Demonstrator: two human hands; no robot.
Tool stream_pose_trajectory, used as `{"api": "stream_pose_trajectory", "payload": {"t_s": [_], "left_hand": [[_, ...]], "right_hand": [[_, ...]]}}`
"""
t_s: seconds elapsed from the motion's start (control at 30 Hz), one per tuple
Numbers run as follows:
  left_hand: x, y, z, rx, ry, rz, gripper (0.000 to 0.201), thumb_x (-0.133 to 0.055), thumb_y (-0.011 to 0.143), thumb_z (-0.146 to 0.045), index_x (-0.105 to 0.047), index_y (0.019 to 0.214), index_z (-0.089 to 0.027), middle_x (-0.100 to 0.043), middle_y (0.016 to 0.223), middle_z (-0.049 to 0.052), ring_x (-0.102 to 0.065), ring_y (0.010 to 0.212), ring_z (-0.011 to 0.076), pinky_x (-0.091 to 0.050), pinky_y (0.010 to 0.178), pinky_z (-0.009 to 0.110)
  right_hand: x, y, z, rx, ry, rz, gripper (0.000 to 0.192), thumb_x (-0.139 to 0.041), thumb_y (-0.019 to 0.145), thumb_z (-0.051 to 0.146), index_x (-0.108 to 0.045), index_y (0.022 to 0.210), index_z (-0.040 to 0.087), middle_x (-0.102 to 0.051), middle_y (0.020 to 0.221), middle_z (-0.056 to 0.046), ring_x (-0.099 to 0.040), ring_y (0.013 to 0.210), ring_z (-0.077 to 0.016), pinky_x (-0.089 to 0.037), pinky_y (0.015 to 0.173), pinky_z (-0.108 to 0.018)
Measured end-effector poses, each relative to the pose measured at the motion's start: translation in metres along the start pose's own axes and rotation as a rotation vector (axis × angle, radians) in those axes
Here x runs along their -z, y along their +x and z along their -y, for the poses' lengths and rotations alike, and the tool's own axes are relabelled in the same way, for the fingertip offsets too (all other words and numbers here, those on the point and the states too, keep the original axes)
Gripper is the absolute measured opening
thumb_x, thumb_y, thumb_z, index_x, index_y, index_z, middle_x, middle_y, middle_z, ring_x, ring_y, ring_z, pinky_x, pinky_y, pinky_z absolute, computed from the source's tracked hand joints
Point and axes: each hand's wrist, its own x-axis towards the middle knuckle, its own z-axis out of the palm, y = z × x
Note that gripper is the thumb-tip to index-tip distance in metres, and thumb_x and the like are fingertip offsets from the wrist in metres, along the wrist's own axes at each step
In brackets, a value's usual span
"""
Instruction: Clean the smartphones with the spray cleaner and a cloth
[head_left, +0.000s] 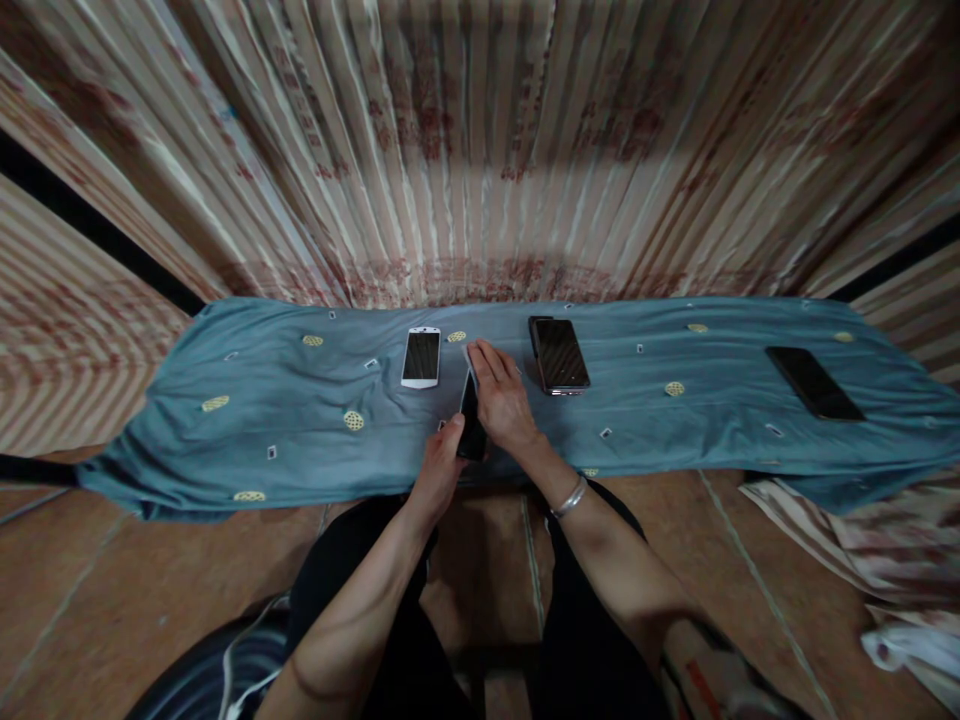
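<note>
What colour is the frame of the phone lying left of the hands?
The phone has a white frame; see the head view.

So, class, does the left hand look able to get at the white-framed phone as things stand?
Probably yes: the white-framed phone lies uncovered on the cloth, a little beyond the left hand. That hand is holding a black phone, though.

Dark phone (470,432), glossy-faced — held tilted in the left hand (441,455), partly covered by the right hand (502,392)
</note>
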Motion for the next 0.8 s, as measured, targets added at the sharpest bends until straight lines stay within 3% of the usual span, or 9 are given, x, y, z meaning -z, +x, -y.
{"api": "stream_pose_trajectory", "payload": {"t_s": [0.3,0.5,0.67,0.8], "left_hand": [[-0.003,-0.004,-0.005,0.009,0.016,0.003,0.060,-0.079,0.063,-0.068,-0.071,0.082,-0.012,-0.073,0.078,0.010,-0.071,0.092,0.0299,-0.059,0.075,0.039],[0.000,-0.005,-0.009,-0.004,0.039,0.020,0.065,-0.075,0.065,-0.073,-0.073,0.089,-0.013,-0.075,0.084,0.011,-0.072,0.090,0.0290,-0.058,0.073,0.038],[0.003,-0.006,-0.012,-0.017,0.030,0.031,0.068,-0.074,0.068,-0.072,-0.074,0.100,-0.012,-0.076,0.093,0.013,-0.072,0.093,0.0297,-0.058,0.073,0.038],[0.004,-0.005,-0.012,-0.009,0.000,0.034,0.068,-0.076,0.067,-0.071,-0.073,0.101,-0.013,-0.077,0.097,0.013,-0.073,0.094,0.0298,-0.058,0.074,0.038]], "right_hand": [[-0.004,0.000,-0.008,-0.063,0.099,-0.002,0.061,-0.032,0.094,0.008,-0.041,0.154,0.009,-0.054,0.151,-0.017,-0.048,0.141,-0.0276,-0.038,0.120,-0.053],[-0.011,-0.001,-0.019,-0.151,0.164,-0.016,0.054,-0.033,0.096,0.015,-0.050,0.145,0.006,-0.062,0.141,-0.020,-0.057,0.131,-0.0294,-0.041,0.117,-0.052],[-0.018,0.000,-0.026,-0.360,0.296,-0.019,0.045,-0.042,0.097,0.025,-0.060,0.137,0.016,-0.070,0.131,-0.013,-0.064,0.123,-0.0270,-0.049,0.109,-0.045],[-0.021,0.005,-0.033,-0.494,0.475,-0.022,0.036,-0.050,0.091,0.026,-0.070,0.121,0.020,-0.077,0.112,-0.008,-0.069,0.106,-0.0245,-0.054,0.096,-0.038]]}}
